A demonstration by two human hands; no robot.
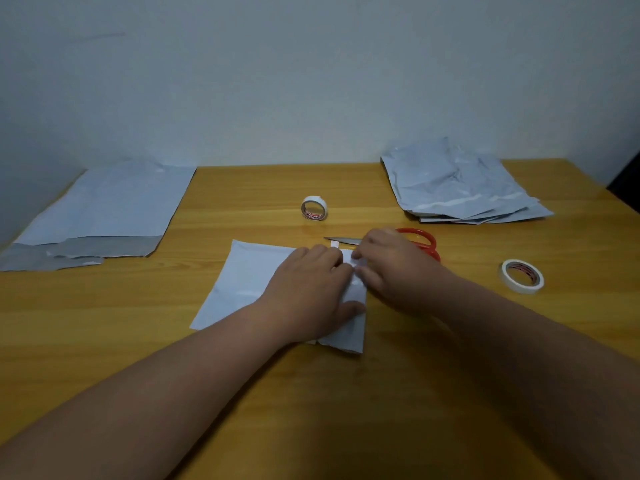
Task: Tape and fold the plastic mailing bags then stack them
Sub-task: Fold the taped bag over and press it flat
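Folded bag [249, 278]: thin, limp, slick film; best pinned flat near the fold.
Left hand [311, 292]: pressed flat on it.
Right hand [391, 268]: pinched tape strip [348, 256].

Your desk and wall, nothing more

You're looking down on a desk [433, 393] of yellow-brown wood grain running left to right; its far edge meets a plain pale wall [311, 81], and a dark shape [627, 181] sits past its far right corner.
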